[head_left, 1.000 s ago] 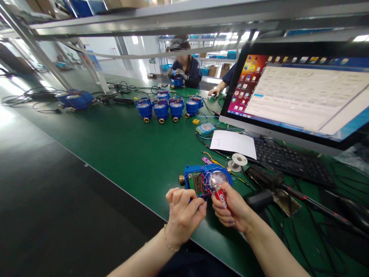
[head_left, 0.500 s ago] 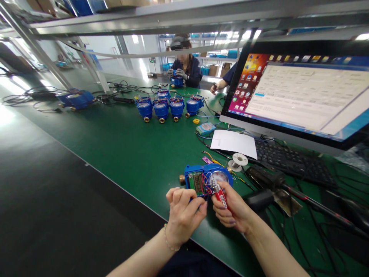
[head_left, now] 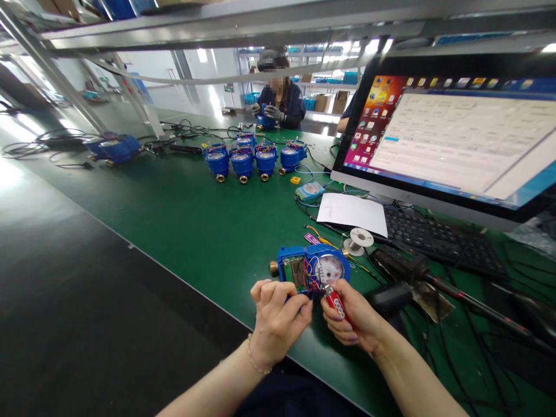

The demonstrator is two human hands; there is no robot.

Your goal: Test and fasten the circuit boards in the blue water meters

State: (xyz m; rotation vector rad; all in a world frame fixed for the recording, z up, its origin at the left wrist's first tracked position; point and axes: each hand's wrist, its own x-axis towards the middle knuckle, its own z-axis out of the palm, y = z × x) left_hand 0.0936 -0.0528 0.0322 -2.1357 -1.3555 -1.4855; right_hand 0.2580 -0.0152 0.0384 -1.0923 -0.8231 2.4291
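A blue water meter [head_left: 287,255] lies on the green bench before me, with a round dial, a green circuit board and thin red and white wires between them. My right hand [head_left: 350,313] grips a red lighter [head_left: 334,302], its metal top close to the wires at the dial's lower edge. At the near edge of the meter, my left hand [head_left: 280,313] is closed, thumb and forefinger pinched together near the wires. What that pinch holds is too small to make out.
Several blue meters [head_left: 242,165] stand farther back. To the right are a solder spool [head_left: 359,240], a white paper [head_left: 353,213], a keyboard [head_left: 443,246], a monitor [head_left: 452,139] and tangled cables. Across the bench a gloved person [head_left: 284,104] handles another meter. A metal shelf [head_left: 260,29] spans overhead.
My right hand has drawn the lighter slightly down and right, uncovering more of the dial. My left hand has barely moved. A second person's hand across the bench has slipped behind the monitor.
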